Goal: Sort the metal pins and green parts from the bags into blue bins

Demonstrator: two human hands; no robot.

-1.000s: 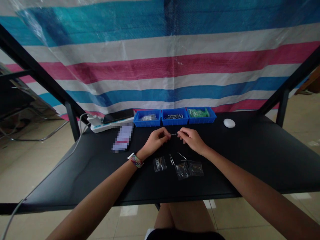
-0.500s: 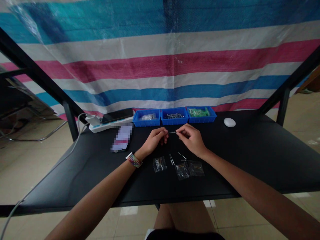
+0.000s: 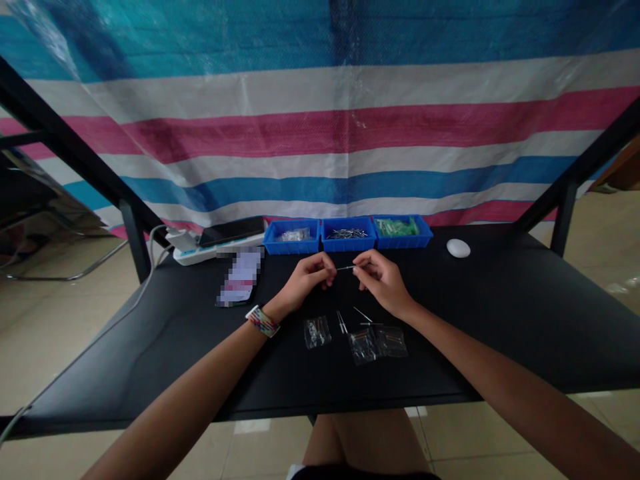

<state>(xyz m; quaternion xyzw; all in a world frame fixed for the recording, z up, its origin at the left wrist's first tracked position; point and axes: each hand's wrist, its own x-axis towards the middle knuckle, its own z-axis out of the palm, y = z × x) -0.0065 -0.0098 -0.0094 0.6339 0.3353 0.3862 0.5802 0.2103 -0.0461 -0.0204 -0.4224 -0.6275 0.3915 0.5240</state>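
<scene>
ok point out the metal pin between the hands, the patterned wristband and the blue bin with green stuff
Metal pin (image 3: 345, 268), head view: middle of its shaft.
Patterned wristband (image 3: 264, 321), head view: its coloured band.
Blue bin (image 3: 404, 243), head view: its front wall.

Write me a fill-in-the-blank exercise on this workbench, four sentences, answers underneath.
1. A thin metal pin spans the gap ____ the left hand and the right hand.
2. The plastic bins in the row are all coloured ____.
3. The multicoloured wristband is worn on the ____ wrist.
4. Lying directly on the black tabletop are ____ clear plastic packets.

Missing words: between; blue; left; three.
</scene>
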